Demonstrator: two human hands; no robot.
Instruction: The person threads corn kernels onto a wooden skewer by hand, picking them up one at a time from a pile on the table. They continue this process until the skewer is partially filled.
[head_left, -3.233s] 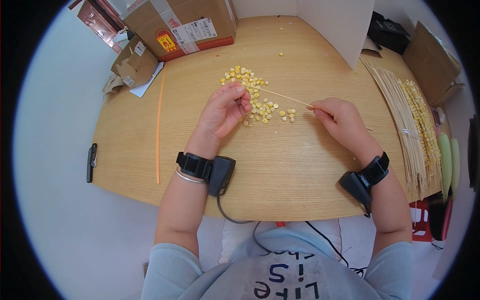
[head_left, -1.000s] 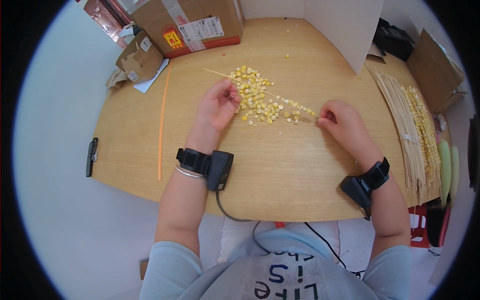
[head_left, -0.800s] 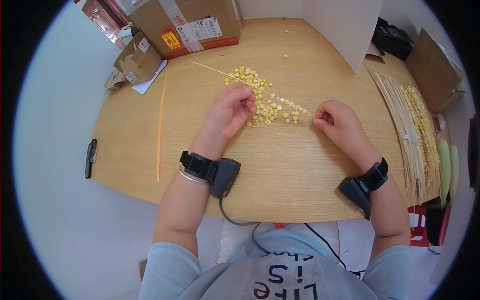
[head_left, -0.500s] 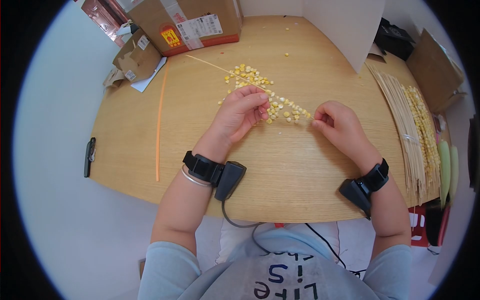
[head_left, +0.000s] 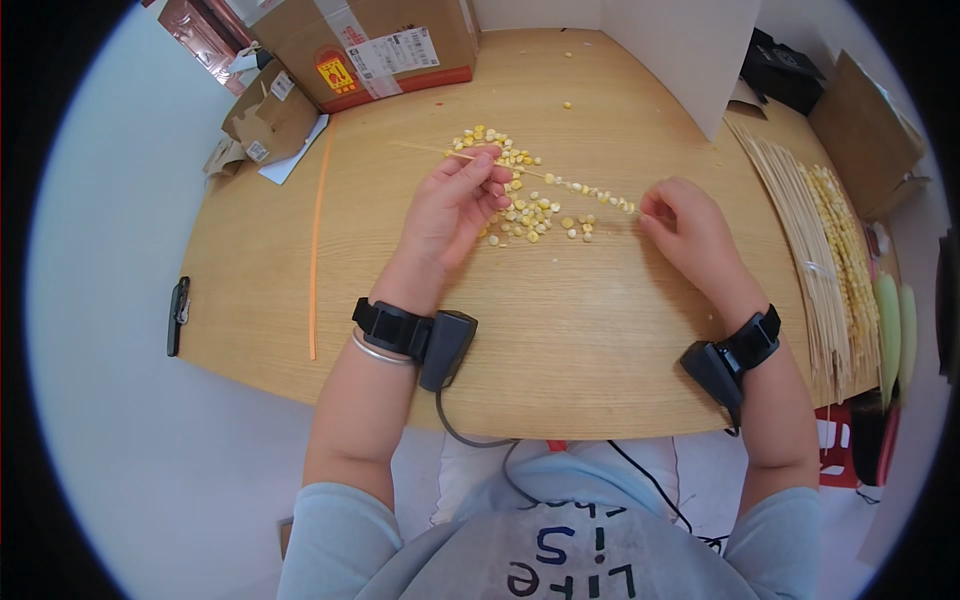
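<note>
My left hand pinches a thin wooden skewer between thumb and fingers. Pale yellow corn kernels are threaded in a row along its right part. At that end my right hand is closed in a pinch, its fingertips by the last kernel. Whatever lies between those fingertips is hidden. Loose corn kernels are scattered on the table under and beyond my left hand, which covers part of them.
On the right lie a bundle of bare skewers, kernel-covered skewers and pale green husks. An orange strip runs down the left of the wooden table. Cardboard boxes and a white panel stand behind.
My left hand has moved left and slightly away from me, with the skewer shifting along. My right hand has risen a little and moved slightly right, uncovering more loose kernels.
</note>
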